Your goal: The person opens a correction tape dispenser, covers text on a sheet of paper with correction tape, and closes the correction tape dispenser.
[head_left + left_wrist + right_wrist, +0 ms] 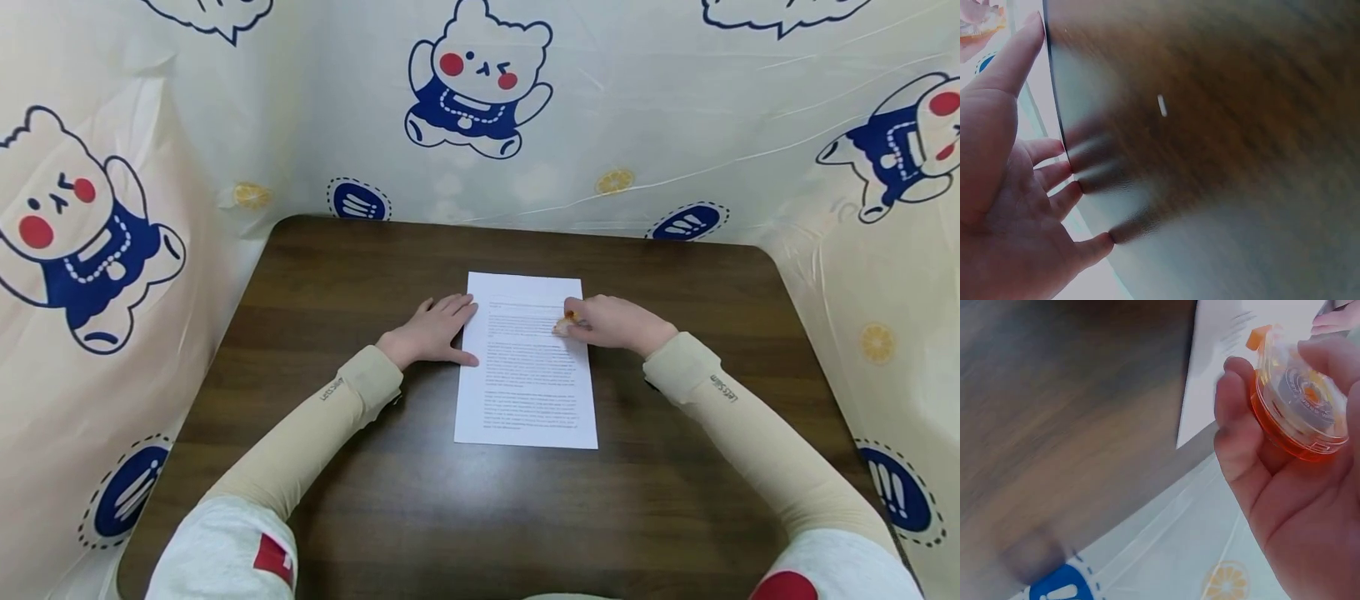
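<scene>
One sheet lay near far edge of worktop; your left hand touched it, fingers wide; right hand gripped orange dispenser.

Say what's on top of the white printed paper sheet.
Sheet: printed lines; left hand at left edge; right hand over right edge, holding rounded clear-orange plastic dispenser. Anything beneath them is hidden.

the sheet of paper lies on the table, the left hand at its left edge. at its right edge is the right hand, holding the tape dispenser; behind the sheet, beyond the table, is the curtain.
</scene>
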The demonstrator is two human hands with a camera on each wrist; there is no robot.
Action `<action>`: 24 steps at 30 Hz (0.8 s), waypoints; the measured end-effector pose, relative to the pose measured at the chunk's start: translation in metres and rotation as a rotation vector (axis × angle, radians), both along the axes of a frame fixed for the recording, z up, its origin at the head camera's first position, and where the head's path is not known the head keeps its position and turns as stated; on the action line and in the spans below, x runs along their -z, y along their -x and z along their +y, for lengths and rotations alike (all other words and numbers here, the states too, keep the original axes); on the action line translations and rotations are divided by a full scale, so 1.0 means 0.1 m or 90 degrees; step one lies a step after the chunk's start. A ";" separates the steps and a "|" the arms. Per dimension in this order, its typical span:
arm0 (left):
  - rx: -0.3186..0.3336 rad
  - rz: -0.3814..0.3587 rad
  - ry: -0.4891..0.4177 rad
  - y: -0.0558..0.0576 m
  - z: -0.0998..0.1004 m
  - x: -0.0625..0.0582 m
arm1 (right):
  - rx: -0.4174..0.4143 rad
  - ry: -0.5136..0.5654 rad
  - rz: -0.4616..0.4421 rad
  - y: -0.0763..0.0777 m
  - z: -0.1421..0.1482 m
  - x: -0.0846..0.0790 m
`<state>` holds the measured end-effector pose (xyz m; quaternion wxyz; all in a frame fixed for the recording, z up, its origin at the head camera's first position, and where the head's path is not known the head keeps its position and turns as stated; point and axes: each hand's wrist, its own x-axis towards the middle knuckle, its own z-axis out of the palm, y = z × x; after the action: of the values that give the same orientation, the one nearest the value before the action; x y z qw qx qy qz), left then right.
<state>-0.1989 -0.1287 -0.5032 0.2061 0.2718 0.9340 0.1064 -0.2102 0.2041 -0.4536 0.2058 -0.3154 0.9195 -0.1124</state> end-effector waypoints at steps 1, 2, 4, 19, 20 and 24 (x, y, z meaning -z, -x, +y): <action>-0.001 0.000 0.001 0.00 0.00 0.00 | -0.009 0.005 0.005 0.00 -0.03 0.01; -0.002 0.000 0.003 0.00 0.00 0.00 | -0.018 0.007 0.010 0.00 -0.06 0.01; -0.003 -0.002 0.004 0.00 0.00 0.00 | -0.034 0.015 0.013 -0.01 -0.12 0.04; -0.003 -0.004 -0.002 0.00 0.00 0.01 | -0.082 0.060 0.021 -0.04 -0.34 0.18; -0.003 -0.004 -0.001 0.00 0.00 0.01 | -0.084 0.060 0.023 -0.04 -0.35 0.18; -0.004 -0.004 0.000 0.01 0.00 0.03 | -0.081 0.050 0.029 -0.05 -0.35 0.17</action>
<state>-0.2000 -0.1290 -0.5060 0.2089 0.2685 0.9342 0.1077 -0.2051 0.1688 -0.4707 0.1793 -0.3835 0.8969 -0.1278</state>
